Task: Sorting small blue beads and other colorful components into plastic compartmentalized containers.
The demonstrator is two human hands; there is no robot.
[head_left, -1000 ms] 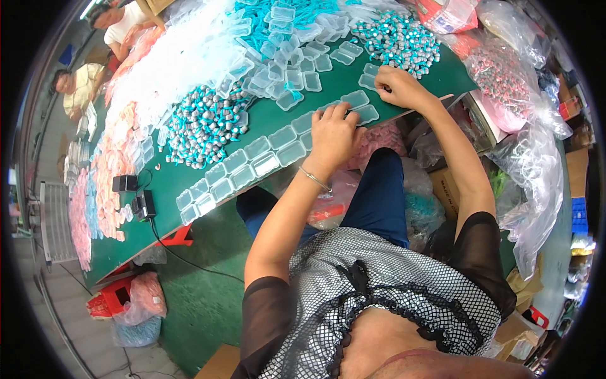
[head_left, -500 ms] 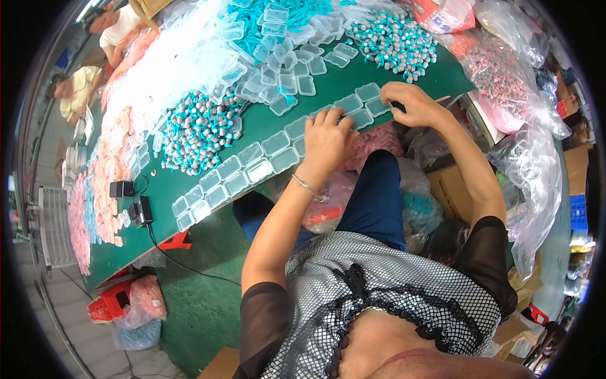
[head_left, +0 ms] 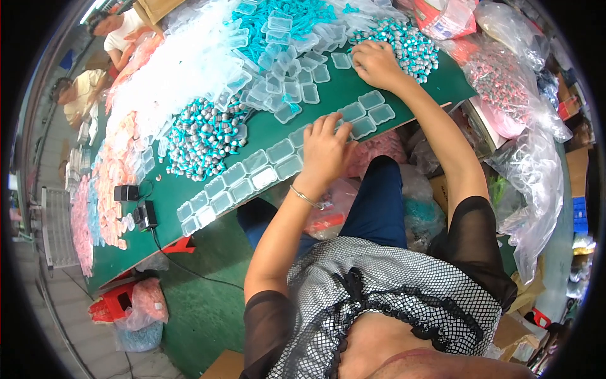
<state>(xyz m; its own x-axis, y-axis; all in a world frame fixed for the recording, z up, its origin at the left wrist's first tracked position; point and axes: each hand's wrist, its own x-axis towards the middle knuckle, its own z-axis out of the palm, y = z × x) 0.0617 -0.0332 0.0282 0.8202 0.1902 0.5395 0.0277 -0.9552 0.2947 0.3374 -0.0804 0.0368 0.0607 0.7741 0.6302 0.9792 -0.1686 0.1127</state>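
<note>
A double row of small clear plastic boxes (head_left: 242,190) runs along the near edge of the green table. Over its middle lies my left hand (head_left: 326,144), fingers spread and resting on the boxes. My right hand (head_left: 377,65) is farther out, by the grey-and-teal pile, its fingers bent down at the edge of a loose clear box mostly hidden under them. Just left of its fingertips is another loose box (head_left: 341,60). More clear boxes (head_left: 309,93) lie heaped in front of the teal strips (head_left: 268,31).
Piles of small grey-and-teal pieces (head_left: 205,136) (head_left: 404,47) flank the box heap. Black adapters (head_left: 146,215) with a cable sit at the table's left. Plastic bags (head_left: 499,82) crowd the right side. Two people (head_left: 123,35) work at the far left.
My right hand has left the right end of the double row and moved up and left to the loose boxes. My left hand stays on the row.
</note>
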